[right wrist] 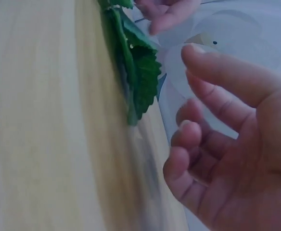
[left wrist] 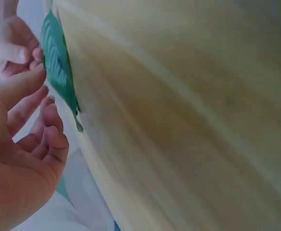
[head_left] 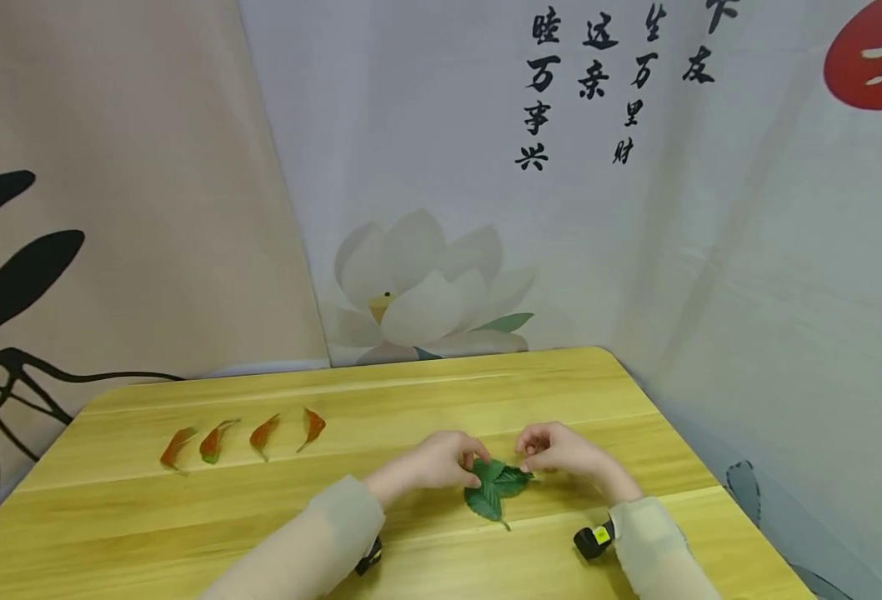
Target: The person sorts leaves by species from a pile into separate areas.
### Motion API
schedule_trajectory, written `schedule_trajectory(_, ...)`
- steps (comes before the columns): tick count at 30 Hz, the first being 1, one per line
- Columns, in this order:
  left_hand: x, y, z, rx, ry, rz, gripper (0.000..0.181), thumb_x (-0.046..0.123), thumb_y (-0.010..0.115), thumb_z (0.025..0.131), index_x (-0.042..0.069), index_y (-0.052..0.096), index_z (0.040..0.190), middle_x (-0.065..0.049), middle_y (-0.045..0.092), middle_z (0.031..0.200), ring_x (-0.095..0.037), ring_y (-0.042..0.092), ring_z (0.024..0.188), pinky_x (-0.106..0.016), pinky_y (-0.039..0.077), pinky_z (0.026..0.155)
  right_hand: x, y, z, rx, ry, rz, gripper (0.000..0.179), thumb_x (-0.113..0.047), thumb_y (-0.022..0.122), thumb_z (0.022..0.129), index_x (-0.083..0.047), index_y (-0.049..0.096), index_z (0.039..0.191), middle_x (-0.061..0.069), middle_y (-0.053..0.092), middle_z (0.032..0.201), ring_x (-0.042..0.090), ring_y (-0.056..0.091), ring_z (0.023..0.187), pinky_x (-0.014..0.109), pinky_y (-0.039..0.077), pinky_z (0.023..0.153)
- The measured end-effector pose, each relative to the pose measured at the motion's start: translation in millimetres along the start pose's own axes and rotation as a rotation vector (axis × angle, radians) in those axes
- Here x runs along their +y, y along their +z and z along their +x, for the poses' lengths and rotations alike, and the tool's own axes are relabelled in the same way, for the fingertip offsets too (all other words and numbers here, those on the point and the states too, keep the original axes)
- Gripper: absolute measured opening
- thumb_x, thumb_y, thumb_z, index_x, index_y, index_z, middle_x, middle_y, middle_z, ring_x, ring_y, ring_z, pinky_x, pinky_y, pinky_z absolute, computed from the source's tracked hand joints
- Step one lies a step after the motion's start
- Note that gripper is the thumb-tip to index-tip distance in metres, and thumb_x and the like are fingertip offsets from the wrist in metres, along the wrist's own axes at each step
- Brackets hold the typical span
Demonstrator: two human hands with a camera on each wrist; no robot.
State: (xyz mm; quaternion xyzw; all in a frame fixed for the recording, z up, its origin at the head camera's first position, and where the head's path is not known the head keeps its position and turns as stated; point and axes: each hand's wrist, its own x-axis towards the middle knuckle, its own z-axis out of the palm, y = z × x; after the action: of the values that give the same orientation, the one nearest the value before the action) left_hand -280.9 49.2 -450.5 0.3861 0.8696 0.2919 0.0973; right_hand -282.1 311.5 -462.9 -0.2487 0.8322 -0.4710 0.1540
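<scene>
Three green leaves (head_left: 484,502) lie close together on the wooden table (head_left: 276,533), partly overlapping, their edges toothed. On their left side is my left hand (head_left: 447,460), its thumb and index finger spread at the edge of the upper leaf. In the left wrist view the left thumb tip overlaps the edge of a leaf (left wrist: 57,57); whether it touches is unclear. My right hand (head_left: 557,448) hovers just right of the leaves, fingers loosely bent. The right wrist view shows a gap between that thumb and the leaf (right wrist: 143,72), with nothing held.
Several orange-red dried leaves (head_left: 264,435) form a row at the table's far left. Behind the table hangs a cloth backdrop (head_left: 441,167) with a printed lotus and black characters. A black wrist camera (head_left: 593,540) sits below the right wrist.
</scene>
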Motion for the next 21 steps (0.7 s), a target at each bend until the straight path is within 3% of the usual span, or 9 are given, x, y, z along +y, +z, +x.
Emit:
schedule_trajectory(4, 0.9, 3.5, -2.7, -0.05, -0.011, -0.031, 0.03, 0.013, 0.078, 0.083, 0.013, 0.07, 0.111, 0.006, 0.054, 0.065, -0.005, 0.044, 0.053, -0.02, 0.038, 0.051, -4.5, 3.2, -0.9, -0.039, -0.019, -0.016, 0.013, -0.009, 0.073, 0.085, 0.001, 0.07, 0.093, 0.0, 0.06, 0.075, 0.009, 0.046, 0.063, 0.023, 0.042, 0.058)
schedule_trajectory(12, 0.0, 2.6, -6.6, -0.103, -0.043, -0.02, 0.035, 0.018, 0.081, 0.08, 0.014, 0.067, 0.112, 0.006, 0.052, 0.063, -0.005, 0.042, 0.052, -0.02, 0.035, 0.05, -5.9, 9.8, 1.6, -0.065, -0.015, -0.061, 0.019, -0.006, 0.074, 0.084, 0.0, 0.074, 0.101, -0.001, 0.059, 0.075, 0.007, 0.042, 0.062, 0.02, 0.038, 0.057)
schedule_trajectory(17, 0.2, 2.6, -6.6, -0.121, -0.052, 0.008, 0.033, 0.02, 0.082, 0.08, 0.016, 0.065, 0.108, 0.006, 0.048, 0.061, -0.005, 0.039, 0.051, -0.02, 0.033, 0.05, -6.0, 9.7, 1.6, 0.001, 0.005, -0.107, 0.022, -0.008, 0.074, 0.084, -0.002, 0.073, 0.105, 0.0, 0.052, 0.075, 0.011, 0.041, 0.065, 0.022, 0.036, 0.058)
schedule_trajectory(21, 0.1, 3.4, -5.8, -0.131, -0.046, 0.034, 0.03, 0.021, 0.082, 0.079, 0.016, 0.064, 0.102, 0.007, 0.049, 0.065, -0.005, 0.041, 0.055, -0.021, 0.035, 0.052, -3.6, 9.4, 2.9, 0.076, -0.005, -0.15, 0.023, -0.009, 0.074, 0.084, -0.004, 0.072, 0.107, 0.003, 0.055, 0.083, 0.015, 0.043, 0.072, 0.025, 0.039, 0.062)
